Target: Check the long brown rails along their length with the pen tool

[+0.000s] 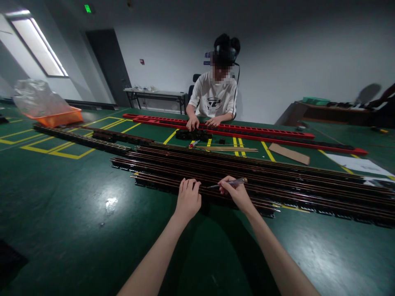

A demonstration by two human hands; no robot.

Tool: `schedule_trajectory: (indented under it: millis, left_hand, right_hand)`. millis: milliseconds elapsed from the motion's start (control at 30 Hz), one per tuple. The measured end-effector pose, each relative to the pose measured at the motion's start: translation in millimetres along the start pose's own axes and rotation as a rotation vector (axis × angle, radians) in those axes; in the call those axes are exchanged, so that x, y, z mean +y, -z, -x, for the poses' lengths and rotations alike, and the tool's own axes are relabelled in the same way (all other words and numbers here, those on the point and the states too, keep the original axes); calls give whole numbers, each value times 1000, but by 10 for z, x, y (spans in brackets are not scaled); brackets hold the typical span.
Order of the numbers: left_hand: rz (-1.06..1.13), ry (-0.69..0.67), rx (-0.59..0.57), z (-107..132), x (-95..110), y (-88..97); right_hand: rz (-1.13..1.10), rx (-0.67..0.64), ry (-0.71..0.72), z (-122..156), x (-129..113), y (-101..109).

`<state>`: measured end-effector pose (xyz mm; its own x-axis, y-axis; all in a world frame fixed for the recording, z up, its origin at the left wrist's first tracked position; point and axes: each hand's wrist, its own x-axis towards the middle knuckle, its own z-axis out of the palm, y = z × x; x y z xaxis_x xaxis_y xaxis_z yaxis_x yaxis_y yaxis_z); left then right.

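My left hand (189, 198) is at the nearest of several long black strips with copper-coloured rods (166, 183). Its fingers are bent over the strip and hold it. My right hand (232, 190) is closed round a slim screwdriver (237, 181), which lies nearly level. The thin metal shaft points left, towards my left hand, and its tip is at the same strip. Whether the tip touches the strip or a rod is too small to tell. More black strips lie side by side just beyond both hands.
Across the green table (92, 230) a co-worker (212, 94) handles a dark part (197, 135) in front of long red rails (262, 133). Thin wooden sticks (228, 149), a cardboard piece (289, 153) and white paper (359, 163) lie beyond the strips. An orange bin (58, 117) stands far left.
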<state>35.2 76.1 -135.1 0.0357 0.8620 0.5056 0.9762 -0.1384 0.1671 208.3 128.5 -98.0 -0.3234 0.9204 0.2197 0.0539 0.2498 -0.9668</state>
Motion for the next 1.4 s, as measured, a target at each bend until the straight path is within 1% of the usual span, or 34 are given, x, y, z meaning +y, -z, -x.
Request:
schedule_trajectory:
  millis: [267,433,600,933,1133,1400]
  left_hand:
    - [56,1,22,1,7,-8]
    - [19,-8,5,0,-4,-48]
    - [-16,-9,28,7,-7,-83]
    - [-48,-19,23,4,10,-57]
    - [-52,-14,-3,-4,20,-40]
    - [-55,-19,11,-2,20,-44]
  right_hand:
    - [-3,8,-4,5,-1,2]
    - [-9,9,1,-3,18,7]
    - [-18,14,7,-4,19,4]
    - [-23,-18,-4,-17,75,49]
    - [-21,-26,-3,-12,71,52]
    - [-11,-43,-1,-10,71,59]
